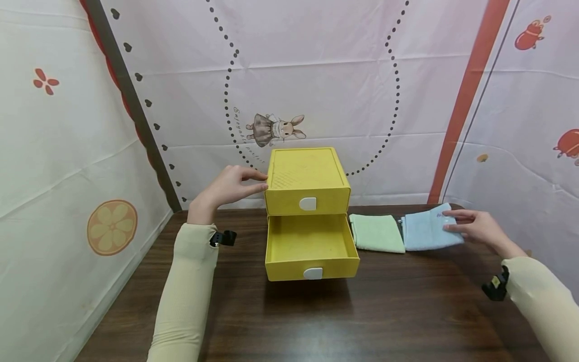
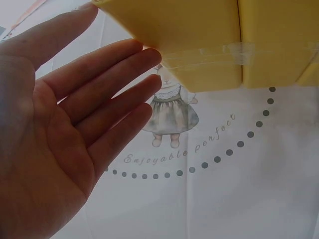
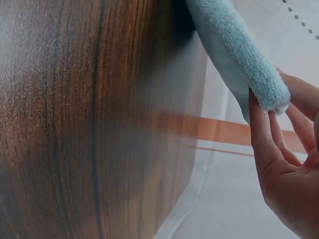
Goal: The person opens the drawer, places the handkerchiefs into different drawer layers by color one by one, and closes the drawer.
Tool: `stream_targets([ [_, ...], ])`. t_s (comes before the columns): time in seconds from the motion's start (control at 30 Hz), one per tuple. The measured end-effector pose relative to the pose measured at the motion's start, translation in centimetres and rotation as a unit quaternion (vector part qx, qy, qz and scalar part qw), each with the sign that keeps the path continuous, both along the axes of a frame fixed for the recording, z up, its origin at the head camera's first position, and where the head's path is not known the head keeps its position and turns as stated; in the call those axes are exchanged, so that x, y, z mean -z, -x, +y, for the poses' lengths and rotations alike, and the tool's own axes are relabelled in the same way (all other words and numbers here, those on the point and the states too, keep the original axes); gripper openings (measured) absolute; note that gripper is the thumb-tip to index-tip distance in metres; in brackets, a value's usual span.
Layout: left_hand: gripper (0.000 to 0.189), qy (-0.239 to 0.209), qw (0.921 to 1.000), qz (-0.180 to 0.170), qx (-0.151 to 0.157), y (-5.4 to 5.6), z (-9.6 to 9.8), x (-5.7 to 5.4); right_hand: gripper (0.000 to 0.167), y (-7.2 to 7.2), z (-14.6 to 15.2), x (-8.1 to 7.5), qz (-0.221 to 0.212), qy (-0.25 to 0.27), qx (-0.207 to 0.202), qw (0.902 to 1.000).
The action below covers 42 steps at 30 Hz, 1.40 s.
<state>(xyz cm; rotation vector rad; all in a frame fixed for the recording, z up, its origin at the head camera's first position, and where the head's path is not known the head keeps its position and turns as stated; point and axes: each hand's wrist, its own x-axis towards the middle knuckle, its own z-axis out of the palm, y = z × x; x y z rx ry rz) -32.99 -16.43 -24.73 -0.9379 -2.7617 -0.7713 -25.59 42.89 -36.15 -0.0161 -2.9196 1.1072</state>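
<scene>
A yellow two-drawer box [image 1: 303,168] stands near the back of the table, its lower drawer [image 1: 312,241] pulled out with nothing inside. My left hand [image 1: 232,187] touches the box's upper left side with fingertips and thumb; the left wrist view shows the fingers nearly straight against the yellow wall [image 2: 199,45]. On the right, my right hand [image 1: 479,227] pinches the right edge of a folded light blue towel [image 1: 427,230]. In the right wrist view the towel's thick folded edge [image 3: 249,59] lies between thumb and fingers, raised off the table. A folded green towel [image 1: 377,233] lies between box and blue towel.
The dark wooden table [image 1: 307,327] runs back to a printed cloth [image 1: 312,75] hung behind it. Another hanging cloth [image 1: 54,176] borders the left side. White handles [image 1: 308,203] mark the drawer fronts.
</scene>
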Motion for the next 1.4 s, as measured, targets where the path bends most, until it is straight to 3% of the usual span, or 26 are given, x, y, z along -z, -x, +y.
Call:
stream_targets([
  [0.53,0.041,-0.001,1.0000,0.003,0.004,-0.2,0.0,-0.1,0.066,-1.8,-1.1,-1.9,0.022,0.014,-0.007,0.9996],
  [0.83,0.038,-0.005,0.9999,0.008,-0.007,-0.2,0.0,0.0,0.059,-2.8,-1.7,-2.8,0.060,-0.017,-0.007,0.9980],
  [1.4,0.043,0.002,1.0000,-0.003,0.002,-0.1,-0.1,-0.1,0.053,-4.9,-4.7,-5.5,0.077,0.022,-0.025,0.9965],
])
